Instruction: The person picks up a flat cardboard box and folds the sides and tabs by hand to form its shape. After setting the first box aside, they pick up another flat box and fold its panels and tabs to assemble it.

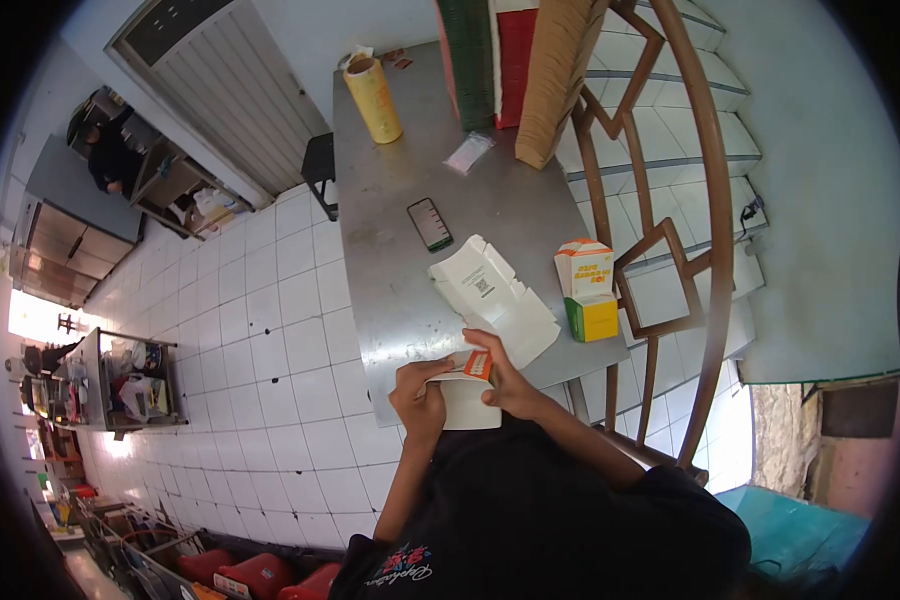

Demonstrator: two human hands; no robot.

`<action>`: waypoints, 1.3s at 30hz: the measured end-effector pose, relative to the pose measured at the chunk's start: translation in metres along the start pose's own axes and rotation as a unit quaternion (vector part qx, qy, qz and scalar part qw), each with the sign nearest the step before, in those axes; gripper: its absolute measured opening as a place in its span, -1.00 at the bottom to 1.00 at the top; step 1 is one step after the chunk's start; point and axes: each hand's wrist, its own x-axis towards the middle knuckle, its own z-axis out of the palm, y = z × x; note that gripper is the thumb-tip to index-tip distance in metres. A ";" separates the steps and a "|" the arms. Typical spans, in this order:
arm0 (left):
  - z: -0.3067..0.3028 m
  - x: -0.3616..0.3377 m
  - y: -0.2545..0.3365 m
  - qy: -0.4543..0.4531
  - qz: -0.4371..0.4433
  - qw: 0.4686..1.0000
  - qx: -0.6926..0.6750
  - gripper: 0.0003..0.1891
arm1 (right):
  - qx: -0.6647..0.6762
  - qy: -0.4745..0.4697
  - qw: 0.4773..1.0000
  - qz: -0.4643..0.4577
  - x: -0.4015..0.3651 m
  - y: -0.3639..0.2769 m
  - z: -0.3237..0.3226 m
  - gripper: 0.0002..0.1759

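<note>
Close to my body, at the table's near edge, I hold a white cardboard carton (470,412) with an orange printed panel on top. My left hand (420,400) is closed around its left side. On the right side, my right hand (510,385) presses against it with thumb and fingers. Just beyond lies an unfolded white carton blank (488,292), printed side hidden apart from a small black code. A made-up box (589,290) in white, orange, green and yellow stands to the right.
The metal table (390,320) also carries a phone (430,224), a yellow roll (373,100), a small plastic packet (469,153) and tall stacks of coloured sheets (560,75). A brown railing (715,230) borders the right side. Another person (110,155) is far left.
</note>
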 end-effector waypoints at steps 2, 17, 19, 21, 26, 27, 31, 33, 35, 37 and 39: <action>0.000 -0.003 -0.007 0.033 -0.014 0.999 -0.035 -0.64 | 0.172 0.059 0.980 0.081 0.003 -0.007 0.009 0.43; 0.017 -0.003 0.012 -0.185 -0.093 0.969 -0.134 -0.35 | 0.117 0.454 0.880 -0.074 -0.072 0.039 -0.070 0.49; 0.014 -0.002 0.006 -0.249 -0.101 0.957 -0.111 -0.37 | -0.108 0.528 0.842 -0.034 -0.099 0.048 -0.105 0.44; 0.014 -0.003 0.004 -0.253 -0.101 0.957 -0.097 -0.45 | -0.217 0.516 0.829 0.016 -0.104 0.045 -0.131 0.40; 0.016 -0.001 0.008 -0.298 -0.090 0.946 -0.093 -0.62 | -0.569 0.356 0.718 0.182 -0.094 0.092 -0.180 0.35; 0.017 0.001 0.009 -0.308 -0.076 0.944 -0.088 -0.66 | -0.580 0.341 0.696 0.250 -0.084 0.093 -0.180 0.21; 0.016 -0.002 0.012 -0.321 -0.091 0.938 -0.093 -0.69 | -0.664 0.274 0.625 0.305 -0.058 0.133 -0.194 -0.11; 0.015 -0.004 0.014 -0.347 -0.088 0.930 -0.087 -0.69 | -0.677 0.273 0.615 0.298 -0.054 0.149 -0.196 -0.11; 0.014 -0.007 0.013 -0.352 -0.096 0.927 -0.081 -0.69 | -0.688 0.269 0.608 0.292 -0.056 0.157 -0.191 -0.11; 0.013 -0.006 0.010 -0.362 -0.093 0.924 -0.075 -0.69 | -0.681 0.269 0.619 0.282 -0.057 0.158 -0.196 -0.12; 0.010 -0.007 0.009 -0.370 -0.104 0.919 -0.084 -0.66 | -0.691 0.264 0.613 0.278 -0.059 0.155 -0.198 -0.08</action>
